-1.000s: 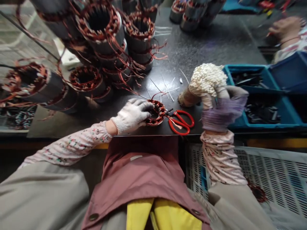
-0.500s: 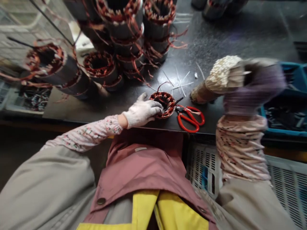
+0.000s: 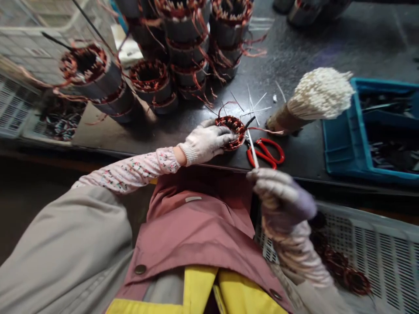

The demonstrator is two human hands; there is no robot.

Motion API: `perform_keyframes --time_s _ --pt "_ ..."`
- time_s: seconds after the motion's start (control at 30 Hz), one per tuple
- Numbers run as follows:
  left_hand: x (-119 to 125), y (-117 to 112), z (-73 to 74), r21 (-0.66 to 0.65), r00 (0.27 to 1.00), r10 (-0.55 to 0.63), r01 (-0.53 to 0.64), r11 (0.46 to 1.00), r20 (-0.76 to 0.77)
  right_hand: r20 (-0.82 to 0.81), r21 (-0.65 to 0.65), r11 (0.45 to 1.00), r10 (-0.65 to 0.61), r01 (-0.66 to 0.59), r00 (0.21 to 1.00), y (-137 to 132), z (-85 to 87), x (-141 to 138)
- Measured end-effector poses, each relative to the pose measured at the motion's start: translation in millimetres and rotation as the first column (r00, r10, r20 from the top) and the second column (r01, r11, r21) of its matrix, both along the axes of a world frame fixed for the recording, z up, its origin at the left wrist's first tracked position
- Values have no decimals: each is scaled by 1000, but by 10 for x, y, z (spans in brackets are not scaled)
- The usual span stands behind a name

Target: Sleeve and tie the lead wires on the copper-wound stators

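My left hand (image 3: 205,141), in a white knit glove, is closed round a small copper-wound stator (image 3: 233,131) at the near edge of the dark bench (image 3: 294,48). My right hand (image 3: 278,192), gloved and blurred, pinches a thin white stick (image 3: 252,148) whose far end points at the stator. A bundle of white sticks (image 3: 314,98) lies on its side to the right of the stator. Red-handled scissors (image 3: 266,152) lie between the stator and the bundle.
Stacks of larger copper-wound stators (image 3: 183,48) fill the bench's far left. A blue bin (image 3: 376,131) with dark parts stands at the right. Loose white sticks (image 3: 253,104) lie mid-bench. A white slatted crate (image 3: 366,248) with wound parts sits below at right.
My right hand left the bundle of white sticks and came down toward me with a single stick. My left hand stayed on the small stator. The camera view shifted.
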State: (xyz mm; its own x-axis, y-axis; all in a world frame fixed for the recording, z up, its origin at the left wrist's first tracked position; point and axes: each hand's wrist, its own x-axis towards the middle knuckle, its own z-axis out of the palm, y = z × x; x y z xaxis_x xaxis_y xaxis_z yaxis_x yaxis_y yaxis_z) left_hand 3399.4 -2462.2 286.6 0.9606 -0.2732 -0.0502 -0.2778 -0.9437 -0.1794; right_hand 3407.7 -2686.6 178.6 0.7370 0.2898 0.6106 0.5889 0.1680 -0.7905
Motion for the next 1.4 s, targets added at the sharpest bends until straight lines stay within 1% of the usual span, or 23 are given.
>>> perform_keyframes --time_s 0.07,0.13,0.2,0.27,0.33,0.4,0.47,0.53,0.6,0.63,0.67,0.73,0.8,0.87,0.9,0.93,1.0,1.07,1.17,1.23,1.3,1.33,1.4 --pt "3 0 -24 -28 1000 20 -19 999 16 37 149 986 70 -75 997 43 -217 -279" --pt "21 5 -58 -28 999 31 -31 999 -8 15 250 956 152 -151 988 118 -360 -444" --pt "45 7 -83 -12 999 45 -45 999 -22 -14 288 936 218 -205 976 185 -432 -513" --pt "66 8 -91 0 998 55 -55 999 -8 -34 303 924 253 -231 967 223 -457 -523" --pt "79 10 -84 -11 999 46 -46 999 2 -82 301 929 251 -216 964 246 -462 -512" --pt "85 18 -74 -33 999 39 -39 999 6 -165 287 942 226 -172 960 296 -464 -490" --pt "84 30 -71 -53 999 42 -41 998 3 -231 267 955 193 -128 954 418 -465 -440" --pt "71 39 -83 -79 998 59 -59 995 -3 -254 259 964 132 -64 958 615 -459 -345" --pt "45 36 -109 -135 994 107 -105 985 2 -204 269 963 52 5 978 821 -439 -217" --pt "26 28 -124 -174 988 156 -151 973 16 -163 285 958 17 30 987 894 -424 -155" --pt "7 16 -140 -210 976 216 -205 956 35 -118 306 951 -5 41 993 931 -408 -106" --pt "-29 -17 -160 -238 948 309 -284 929 73 -29 321 947 -8 16 1000 885 -388 -63" --pt "-49 -50 -155 -181 944 314 -293 939 101 35 289 957 3 -13 999 728 -399 -93" --pt "-48 -68 -121 -93 963 254 -246 965 92 64 242 970 3 -18 998 584 -437 -149" --pt "-40 -69 -97 -61 969 233 -228 972 82 58 229 973 2 -15 998 556 -458 -169" --pt "-30 -67 -73 -40 972 224 -222 974 71 47 229 973 4 -15 999 568 -477 -176" --pt "-10 -55 -40 -29 971 234 -232 972 56 39 256 967 -2 -8 999 697 -495 -143" --pt "0 -46 -45 -71 964 258 -253 965 66 55 303 953 -36 17 998 884 -483 -58" --pt "-15 -37 -117 -225 954 271 -239 945 127 31 343 938 -49 35 998 1048 -430 81" --pt "-29 -28 -178 -331 943 290 -225 917 164 8 328 945 -18 14 1000 1034 -400 130" --pt "-31 -12 -223 -400 939 302 -217 891 163 4 300 954 -26 24 1000 962 -376 135" --pt "-29 0 -238 -418 945 288 -200 886 157 -3 284 958 -42 41 999 918 -362 126" --pt "-18 28 -258 -416 964 213 -129 900 161 -44 248 965 -78 86 996 834 -317 95"
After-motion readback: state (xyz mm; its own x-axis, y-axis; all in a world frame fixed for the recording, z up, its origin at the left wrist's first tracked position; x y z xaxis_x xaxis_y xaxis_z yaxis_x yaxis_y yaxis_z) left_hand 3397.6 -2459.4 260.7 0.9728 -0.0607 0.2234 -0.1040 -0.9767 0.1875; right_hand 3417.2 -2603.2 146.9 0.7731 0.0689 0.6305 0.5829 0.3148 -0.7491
